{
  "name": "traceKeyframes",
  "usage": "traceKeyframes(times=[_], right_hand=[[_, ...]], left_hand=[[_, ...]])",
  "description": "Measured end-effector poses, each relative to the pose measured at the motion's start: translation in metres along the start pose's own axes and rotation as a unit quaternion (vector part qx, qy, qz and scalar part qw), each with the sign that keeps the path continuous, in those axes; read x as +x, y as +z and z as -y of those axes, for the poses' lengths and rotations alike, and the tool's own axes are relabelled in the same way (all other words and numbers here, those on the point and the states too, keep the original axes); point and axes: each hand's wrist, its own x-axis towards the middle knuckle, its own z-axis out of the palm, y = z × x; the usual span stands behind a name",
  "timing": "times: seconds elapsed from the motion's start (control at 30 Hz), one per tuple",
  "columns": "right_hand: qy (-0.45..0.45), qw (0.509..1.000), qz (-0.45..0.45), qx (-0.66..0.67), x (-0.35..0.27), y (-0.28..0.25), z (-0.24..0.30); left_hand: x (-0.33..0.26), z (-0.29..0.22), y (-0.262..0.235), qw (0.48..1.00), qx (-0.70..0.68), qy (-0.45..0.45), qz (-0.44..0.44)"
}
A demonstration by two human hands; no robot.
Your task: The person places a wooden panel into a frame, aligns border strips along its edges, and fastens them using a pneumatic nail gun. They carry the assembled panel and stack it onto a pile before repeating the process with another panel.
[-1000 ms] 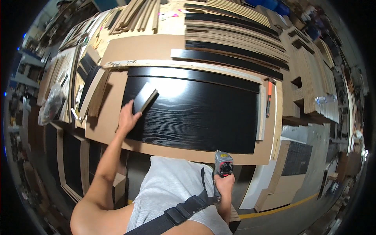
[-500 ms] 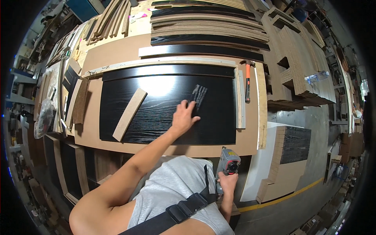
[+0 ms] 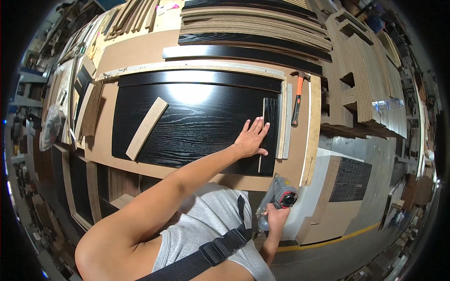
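A black wood-grain panel (image 3: 201, 122) lies flat on the bench. Along its right end stands a narrow black strip (image 3: 270, 110), parallel to the wooden edge rail (image 3: 282, 124). My left hand (image 3: 251, 137) rests on this strip with the fingers spread; its left edge is partly hidden under them. In my right hand (image 3: 276, 217) is a grey nail gun (image 3: 282, 194), its handle wrapped by my fingers and its nose close to the panel's near right corner. A loose tan-faced strip (image 3: 147, 129) lies slantwise on the left part of the panel.
An orange-handled hammer (image 3: 297, 98) lies right of the rail. Stacked boards (image 3: 253, 28) fill the far side of the bench. Cut boards (image 3: 370, 79) are piled at the right, and a further stack (image 3: 349, 180) stands near the yellow floor line. Open cabinet boxes (image 3: 93, 185) stand at the near left.
The black strip has gone from slanting mid-panel to lying straight along the right end, with my left hand moving right too. The nail gun has come slightly right. The whole view has shifted somewhat.
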Motion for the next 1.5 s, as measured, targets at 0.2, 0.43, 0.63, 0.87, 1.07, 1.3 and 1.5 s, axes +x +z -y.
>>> traceKeyframes(times=[0.2, 0.43, 0.63, 0.87, 1.07, 1.3, 1.5], right_hand=[[-0.022, 0.998, 0.032, 0.039, 0.028, -0.006, 0.070], [-0.096, 0.986, 0.134, -0.015, 0.094, 0.010, 0.167], [-0.091, 0.975, 0.195, -0.064, 0.149, 0.059, 0.249], [-0.090, 0.968, 0.205, -0.113, 0.181, 0.098, 0.282], [-0.080, 0.965, 0.189, -0.165, 0.183, 0.105, 0.285], [-0.091, 0.956, 0.175, -0.219, 0.187, 0.111, 0.287], [-0.126, 0.946, 0.161, -0.251, 0.191, 0.114, 0.276]], left_hand=[[0.022, 0.000, 0.007, 0.999, -0.026, -0.001, -0.021], [0.038, 0.009, 0.000, 0.999, -0.030, -0.004, -0.016], [0.035, 0.024, -0.002, 0.996, -0.084, 0.033, -0.003], [0.035, 0.024, -0.005, 0.995, -0.094, 0.029, 0.012], [0.034, 0.024, -0.004, 0.995, -0.096, 0.023, -0.018], [0.033, 0.024, -0.005, 0.995, -0.098, 0.027, -0.001], [0.031, 0.021, -0.007, 0.995, -0.093, 0.032, -0.019]])
